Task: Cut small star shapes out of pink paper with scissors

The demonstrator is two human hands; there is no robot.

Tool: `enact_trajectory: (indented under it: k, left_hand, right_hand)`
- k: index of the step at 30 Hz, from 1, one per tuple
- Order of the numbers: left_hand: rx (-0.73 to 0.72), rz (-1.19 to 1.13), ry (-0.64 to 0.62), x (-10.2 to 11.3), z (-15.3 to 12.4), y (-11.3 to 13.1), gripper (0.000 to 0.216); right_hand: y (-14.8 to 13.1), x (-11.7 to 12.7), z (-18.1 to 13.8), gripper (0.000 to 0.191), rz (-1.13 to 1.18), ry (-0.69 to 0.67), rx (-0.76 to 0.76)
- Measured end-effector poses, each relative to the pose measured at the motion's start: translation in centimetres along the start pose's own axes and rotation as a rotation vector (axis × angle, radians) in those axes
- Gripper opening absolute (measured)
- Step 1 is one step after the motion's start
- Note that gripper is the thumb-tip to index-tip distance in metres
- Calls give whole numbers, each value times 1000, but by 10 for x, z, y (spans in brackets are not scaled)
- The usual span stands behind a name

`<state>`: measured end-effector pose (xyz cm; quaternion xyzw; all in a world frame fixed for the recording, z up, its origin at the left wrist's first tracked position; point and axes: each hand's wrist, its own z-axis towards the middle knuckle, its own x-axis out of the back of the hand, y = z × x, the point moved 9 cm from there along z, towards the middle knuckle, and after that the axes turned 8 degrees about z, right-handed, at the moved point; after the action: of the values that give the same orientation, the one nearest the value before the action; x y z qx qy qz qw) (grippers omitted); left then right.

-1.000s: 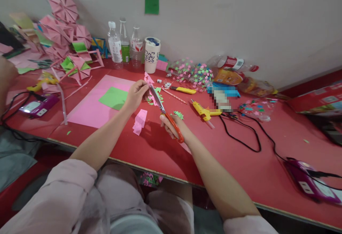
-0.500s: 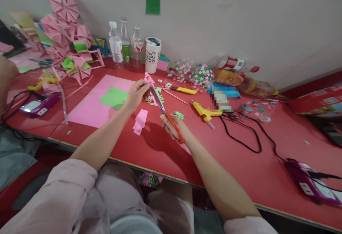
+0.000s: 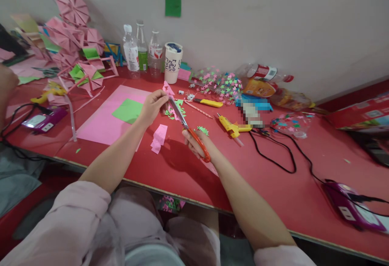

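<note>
My left hand point(image 3: 153, 107) is pinched on a small piece of pink paper point(image 3: 167, 89), held above the red table point(image 3: 273, 185). My right hand point(image 3: 196, 143) grips the orange handles of a pair of scissors point(image 3: 188, 128). The blades point up and left and meet the pink paper at my left fingertips. Below the hands lie a pink paper offcut point(image 3: 159, 138) and small green and pink cuttings point(image 3: 174, 114).
A large pink sheet point(image 3: 103, 120) with a green square point(image 3: 127, 110) lies to the left. A yellow glue gun point(image 3: 232, 127) with a black cord, a yellow utility knife point(image 3: 209, 103), bottles point(image 3: 132, 53), a paper cup point(image 3: 172, 62), paper stars point(image 3: 223, 83) and purple power strips point(image 3: 354, 209) surround the hands.
My left hand and the paper shifted very slightly left. The scissors hold nearly the same place.
</note>
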<state>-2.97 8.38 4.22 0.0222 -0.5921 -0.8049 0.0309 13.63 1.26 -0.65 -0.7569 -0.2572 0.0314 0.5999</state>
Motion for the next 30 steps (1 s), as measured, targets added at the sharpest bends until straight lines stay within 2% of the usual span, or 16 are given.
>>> enact_trajectory:
  k: [19,30]
  left_hand:
    - [19,-44,11,3,0,-1,15]
    - [-2,-108,76,4,0,-6,9]
  right_hand:
    - [3,3,2,46,30,17,-27]
    - [-4,-7,-3,45,87,-34,52]
